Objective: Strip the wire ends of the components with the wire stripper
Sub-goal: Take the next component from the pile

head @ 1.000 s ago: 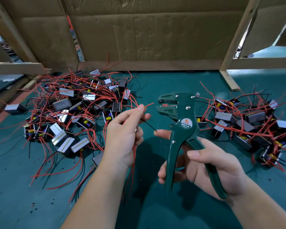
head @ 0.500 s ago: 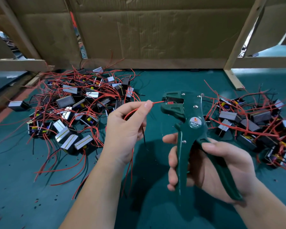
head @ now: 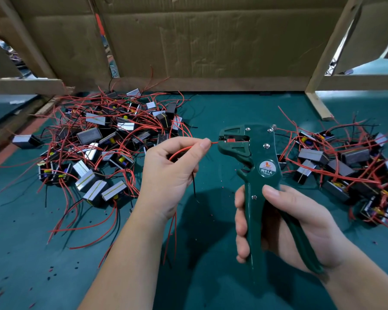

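Now: green desk point(head: 222, 108) under both hands. Big heap of components point(head: 99, 142) beyond left hand point(head: 168, 175); smaller heap point(head: 345, 162) on outer side of right hand point(head: 289, 224). Wire stripper point(head: 259, 153) upright in right hand, fingers wrapped round both handles. Left hand pinches red wire point(head: 180, 151) between thumb and forefinger, tip entering stripper's mouth just beside fingertips.

Risks, as judged:
- Wire fed shallow or askew: squeeze nicks strands or strips nothing.
- Slack pinch: wire slides out.
- Forefinger near mouth: could get caught.

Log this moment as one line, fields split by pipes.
left hand: pinches red wire | right hand: grips wire stripper | wire end: inside stripper head
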`<state>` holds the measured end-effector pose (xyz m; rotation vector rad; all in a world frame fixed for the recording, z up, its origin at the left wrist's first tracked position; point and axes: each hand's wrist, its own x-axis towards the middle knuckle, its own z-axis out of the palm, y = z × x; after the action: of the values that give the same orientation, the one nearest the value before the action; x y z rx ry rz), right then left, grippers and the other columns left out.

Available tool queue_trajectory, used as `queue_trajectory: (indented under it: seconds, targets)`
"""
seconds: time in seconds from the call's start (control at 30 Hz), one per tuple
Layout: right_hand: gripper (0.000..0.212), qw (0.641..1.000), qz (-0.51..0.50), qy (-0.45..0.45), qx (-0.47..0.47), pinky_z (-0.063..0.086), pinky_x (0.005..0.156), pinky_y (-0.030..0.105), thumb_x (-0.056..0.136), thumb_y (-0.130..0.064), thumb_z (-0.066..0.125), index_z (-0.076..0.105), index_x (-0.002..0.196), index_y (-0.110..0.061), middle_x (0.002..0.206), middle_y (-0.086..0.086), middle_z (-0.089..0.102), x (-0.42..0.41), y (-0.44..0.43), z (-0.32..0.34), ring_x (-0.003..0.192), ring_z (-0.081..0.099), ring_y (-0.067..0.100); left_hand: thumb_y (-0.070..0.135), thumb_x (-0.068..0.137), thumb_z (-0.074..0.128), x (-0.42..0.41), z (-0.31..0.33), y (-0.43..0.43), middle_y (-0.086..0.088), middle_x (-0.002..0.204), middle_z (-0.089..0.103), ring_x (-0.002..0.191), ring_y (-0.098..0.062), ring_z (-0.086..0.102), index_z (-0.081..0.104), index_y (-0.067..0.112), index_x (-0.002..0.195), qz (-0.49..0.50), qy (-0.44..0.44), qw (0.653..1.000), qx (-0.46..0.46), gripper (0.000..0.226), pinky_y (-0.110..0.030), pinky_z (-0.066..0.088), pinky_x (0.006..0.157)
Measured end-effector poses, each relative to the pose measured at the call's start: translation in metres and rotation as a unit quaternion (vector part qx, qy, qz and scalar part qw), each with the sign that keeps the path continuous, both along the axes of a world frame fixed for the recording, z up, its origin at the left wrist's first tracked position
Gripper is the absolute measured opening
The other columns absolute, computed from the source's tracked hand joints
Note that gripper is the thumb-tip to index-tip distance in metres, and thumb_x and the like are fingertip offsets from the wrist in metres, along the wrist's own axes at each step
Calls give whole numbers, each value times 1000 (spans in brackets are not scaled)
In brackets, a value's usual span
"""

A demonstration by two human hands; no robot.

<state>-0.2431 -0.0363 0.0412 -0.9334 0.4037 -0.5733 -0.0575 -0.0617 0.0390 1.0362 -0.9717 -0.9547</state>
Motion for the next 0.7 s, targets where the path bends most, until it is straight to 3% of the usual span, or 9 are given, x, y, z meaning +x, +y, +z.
queue_trajectory:
  seconds: [0.27, 0.33, 0.4, 0.47, 0.53, 0.63, 0.7]
  targets:
    - [52, 990, -133, 37, 14, 45, 43, 32, 61, -55, 80, 59, 70, -9, 56, 15, 49, 4, -9, -7, 35, 48, 25, 29, 74, 72, -1, -4, -3, 7, 45, 45, 40, -6, 35, 73, 22, 67, -2, -36, 999, 27, 9, -12, 26, 39]
    - [51, 987, -150, 32, 40, 49, 47, 36, 62, -54, 78, 63, 75, -8, 61, 16, 53, 8, -10, -10, 42, 53, 28, 22, 83, 70, -5, -8, -5, 7, 45, 45, 38, -6, 33, 70, 18, 69, 4, -41, 997, 60, 15, -12, 25, 37]
    - [51, 988, -125, -40, 77, 55, 60, 45, 65, -49, 77, 67, 89, -5, 77, 21, 60, 9, -12, -11, 62, 63, 35, 23, 89, 65, -6, -9, -6, 8, 46, 43, 36, -6, 33, 68, 17, 70, 21, -24, 996, 84, 19, -12, 25, 37]
    - [51, 987, -112, -64, 101, 55, 69, 50, 69, -44, 73, 66, 96, -2, 85, 24, 61, 7, -14, -10, 72, 64, 39, 28, 92, 60, -2, -6, -6, 9, 49, 44, 35, -5, 37, 67, 22, 67, 45, 25, 996, 79, 27, -12, 27, 37]
    - [47, 986, -99, -32, 130, 54, 68, 51, 69, -40, 67, 66, 95, 0, 85, 26, 60, 5, -15, -11, 73, 64, 40, 33, 93, 57, 4, -1, -6, 9, 53, 45, 38, -4, 40, 66, 24, 67, 63, 102, 991, 51, 30, -14, 31, 38]
    - [49, 985, -43, -1, 165, 55, 66, 51, 60, -32, 76, 66, 95, 1, 84, 27, 60, 9, -10, -14, 71, 64, 42, 40, 90, 54, 9, 5, -7, 10, 55, 45, 41, -4, 43, 63, 23, 68, 52, 227, 973, 0, 28, -14, 36, 40]
    - [53, 984, 0, -9, 176, 55, 71, 52, 57, -31, 79, 65, 97, 1, 86, 27, 61, 16, -4, -15, 73, 64, 42, 44, 83, 55, 8, 5, -7, 10, 56, 47, 45, -5, 46, 64, 25, 65, 32, 246, 968, -23, 28, -15, 39, 43]
